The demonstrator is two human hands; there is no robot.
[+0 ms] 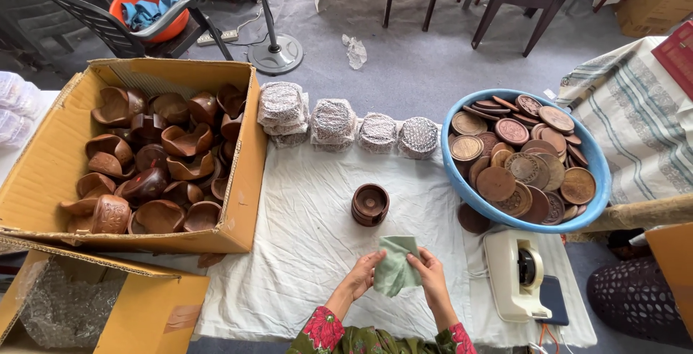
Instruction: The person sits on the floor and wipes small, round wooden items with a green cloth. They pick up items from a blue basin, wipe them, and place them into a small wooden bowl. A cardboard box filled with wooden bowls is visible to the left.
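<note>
Both of my hands hold a small green cloth (395, 267) over the white sheet (303, 253). My left hand (363, 273) grips its left edge and my right hand (429, 272) grips its right edge. Just beyond the cloth stands a round dark wooden holder (370, 204), apart from both hands. A blue basin (593, 159) at the right is heaped with several round carved wooden discs (512, 159). One dark disc (473, 219) lies on the sheet beside the basin.
An open cardboard box (245, 181) of curved wooden holders sits at the left, with another box (151, 303) holding bubble wrap below it. Wrapped bundles (336, 121) line the sheet's far edge. A white tape dispenser (514, 273) lies at the right. Chairs and a fan base (275, 54) stand beyond.
</note>
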